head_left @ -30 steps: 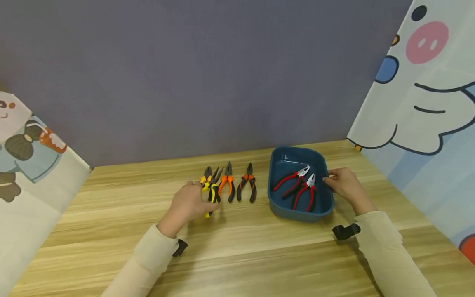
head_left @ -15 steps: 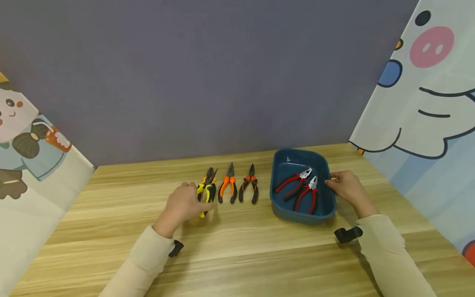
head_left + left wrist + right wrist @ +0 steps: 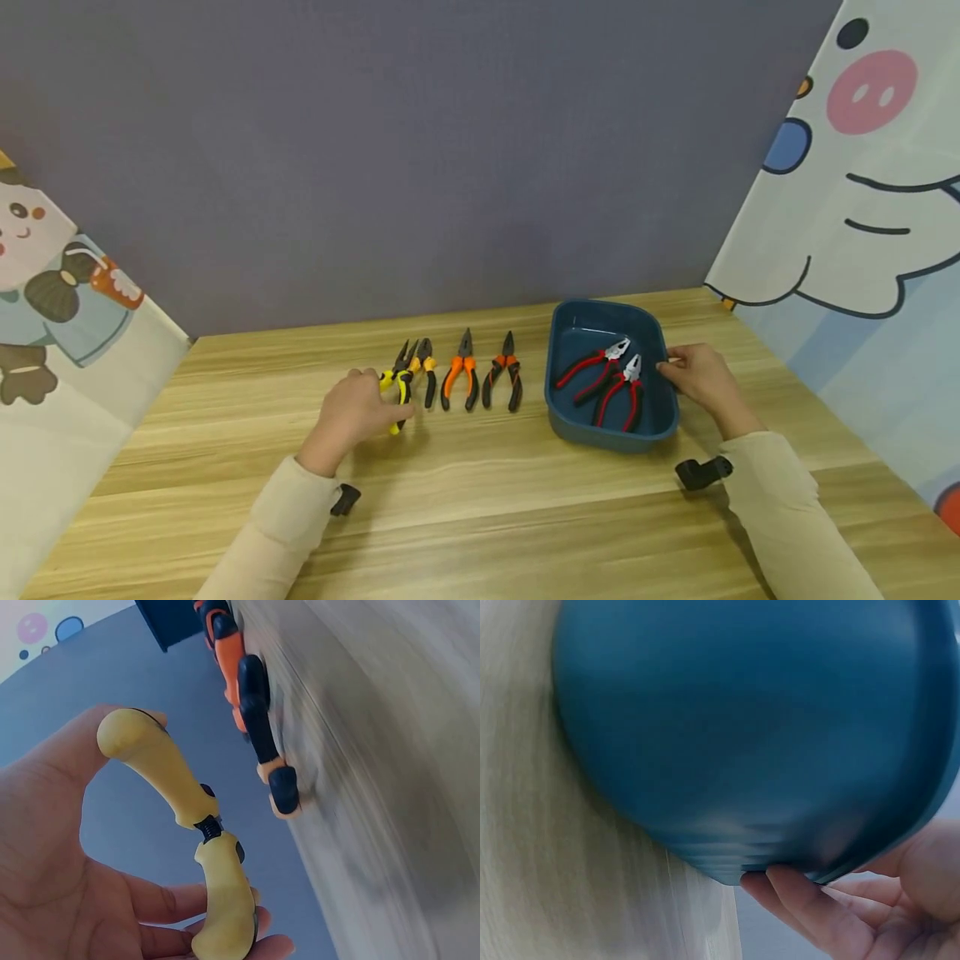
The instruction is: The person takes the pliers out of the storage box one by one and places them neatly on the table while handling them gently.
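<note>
Head view: my left fingers (image 3: 169, 901) grip yellow pliers (image 3: 169, 774), right fingers (image 3: 802, 896) pinch bin (image 3: 600, 438); low swing could knock orange pliers (image 3: 455, 368) near surface's (image 3: 480, 492) back edge.

- Our left hand (image 3: 354, 408): thumb (image 3: 67, 750) opposite fingers (image 3: 169, 901), gripping; left sleeve (image 3: 262, 529) behind the grip.
- Our right hand (image 3: 699, 381): pinching; right sleeve (image 3: 787, 496) behind its grip.

Yellow-black on leftmost long-nose pliers (image 3: 404, 388). Amber-black on second pliers (image 3: 425, 364). Orange-black on third pliers (image 3: 464, 363); black, orange-striped on fourth pliers (image 3: 507, 362). Red, black, silver on both combination pliers (image 3: 630, 382). Dark blue on bin (image 3: 600, 436). Tan woodgrain on counter (image 3: 510, 508).
</note>
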`<action>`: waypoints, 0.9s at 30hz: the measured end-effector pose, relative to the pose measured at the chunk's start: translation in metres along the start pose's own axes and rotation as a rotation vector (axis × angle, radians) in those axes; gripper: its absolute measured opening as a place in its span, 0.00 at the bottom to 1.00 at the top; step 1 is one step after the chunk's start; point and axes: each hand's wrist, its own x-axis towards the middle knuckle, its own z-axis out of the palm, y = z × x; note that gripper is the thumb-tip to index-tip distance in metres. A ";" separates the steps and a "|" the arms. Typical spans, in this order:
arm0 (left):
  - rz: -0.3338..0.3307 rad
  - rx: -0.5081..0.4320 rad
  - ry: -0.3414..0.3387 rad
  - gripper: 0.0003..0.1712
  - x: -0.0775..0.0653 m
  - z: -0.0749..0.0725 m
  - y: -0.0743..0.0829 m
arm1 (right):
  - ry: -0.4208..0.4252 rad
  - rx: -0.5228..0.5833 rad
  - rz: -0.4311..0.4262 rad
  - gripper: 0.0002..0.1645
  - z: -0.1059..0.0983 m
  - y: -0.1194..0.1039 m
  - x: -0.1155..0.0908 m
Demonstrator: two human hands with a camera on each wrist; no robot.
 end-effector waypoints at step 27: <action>-0.150 -0.044 -0.059 0.29 0.030 0.009 -0.034 | 0.001 0.010 0.004 0.23 0.000 0.000 0.001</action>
